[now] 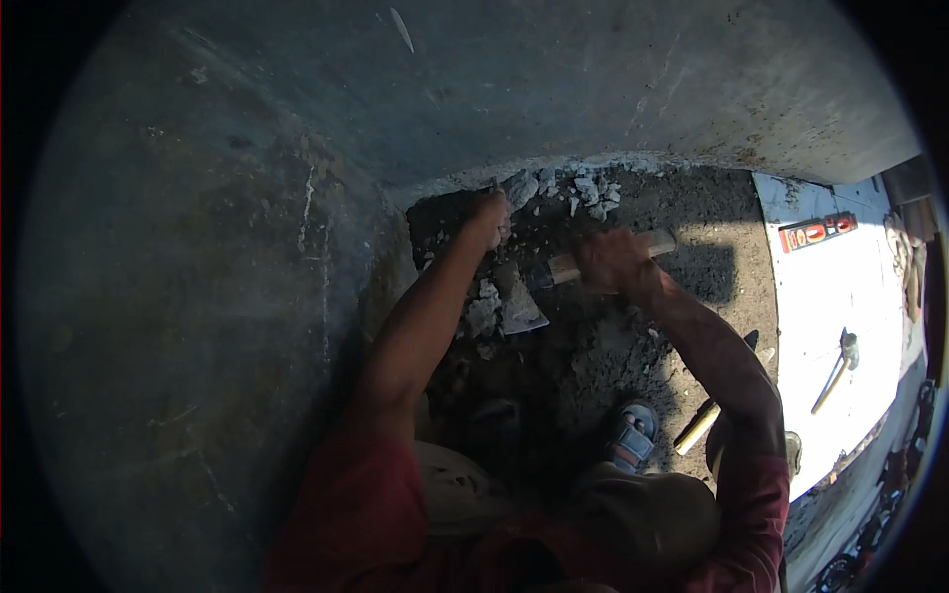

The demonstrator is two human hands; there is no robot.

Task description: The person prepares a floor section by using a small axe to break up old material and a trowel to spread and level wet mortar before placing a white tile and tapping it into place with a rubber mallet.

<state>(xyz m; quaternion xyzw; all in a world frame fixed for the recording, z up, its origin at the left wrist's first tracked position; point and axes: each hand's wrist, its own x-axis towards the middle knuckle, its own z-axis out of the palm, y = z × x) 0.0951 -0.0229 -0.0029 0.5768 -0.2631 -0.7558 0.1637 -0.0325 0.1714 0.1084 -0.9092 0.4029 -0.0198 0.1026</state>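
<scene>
My right hand (pixel 611 262) is wrapped round the pale wooden handle of what looks like a hatchet (pixel 522 304). Its grey, flared blade lies low over the rubble to the left of that hand, and the lit edge faces me. My left hand (pixel 493 222) is closed in a fist close to the foot of the far wall. What it holds, if anything, is hidden by the fingers. Broken pale chunks (pixel 595 193) lie along the wall base just right of the left hand, and another chunk (pixel 482 308) sits beside the blade.
Smooth grey walls (pixel 237 267) rise on the left and at the far side. A hammer (pixel 838 371) and a red and black item (pixel 819 232) lie on a sunlit white surface (pixel 801 296) at right. A light handle (pixel 697 428) rests near my sandalled foot (pixel 634 436) on rough dark ground.
</scene>
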